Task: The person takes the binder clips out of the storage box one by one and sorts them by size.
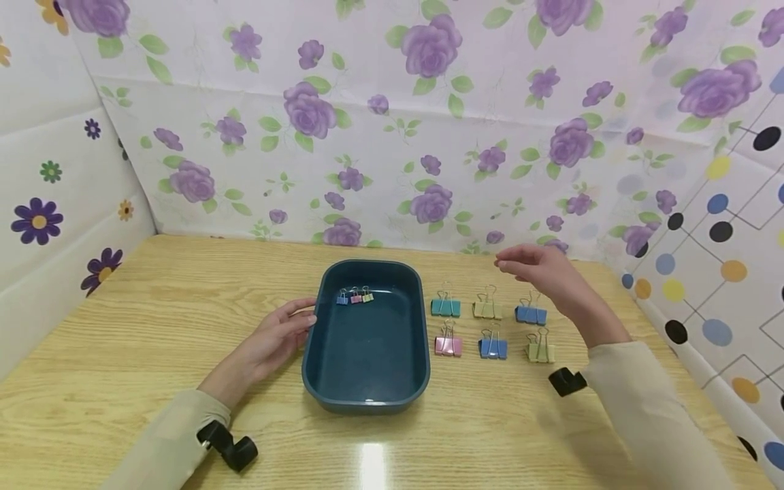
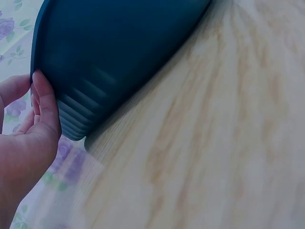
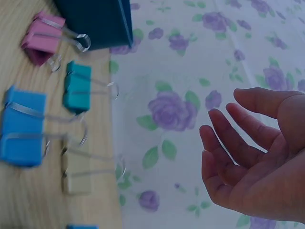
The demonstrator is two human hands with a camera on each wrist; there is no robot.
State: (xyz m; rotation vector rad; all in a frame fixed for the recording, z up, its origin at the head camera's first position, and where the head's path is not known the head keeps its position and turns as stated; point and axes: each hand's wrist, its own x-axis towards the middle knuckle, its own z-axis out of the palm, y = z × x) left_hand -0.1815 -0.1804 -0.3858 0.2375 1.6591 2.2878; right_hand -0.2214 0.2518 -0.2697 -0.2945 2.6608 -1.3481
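Note:
My left hand (image 1: 278, 340) grips the left edge of a dark teal plastic bin (image 1: 367, 406), thumb at the rim and fingers along the outer wall (image 2: 119, 52). Inside, near the far end, lie three small binder clips: blue (image 1: 342, 300), pink (image 1: 356, 299) and yellow (image 1: 367, 297). Larger binder clips stand in two rows to the bin's right: teal (image 1: 446, 308), yellow (image 1: 488, 311) and blue (image 1: 530, 315) behind, pink (image 1: 448, 346), blue (image 1: 493, 349) and yellow (image 1: 540, 352) in front. Raised beyond the back row, my right hand (image 3: 257, 157) holds nothing, fingers loosely bent.
The wood-grain table (image 1: 184, 292) extends around the bin, with bare surface at the left and front. Flower-print cloth (image 1: 367, 136) rises behind its back edge. Side cloths hang left (image 1: 55, 170) and right (image 1: 704, 272). A black camera mount (image 1: 226, 446) sits on each wrist.

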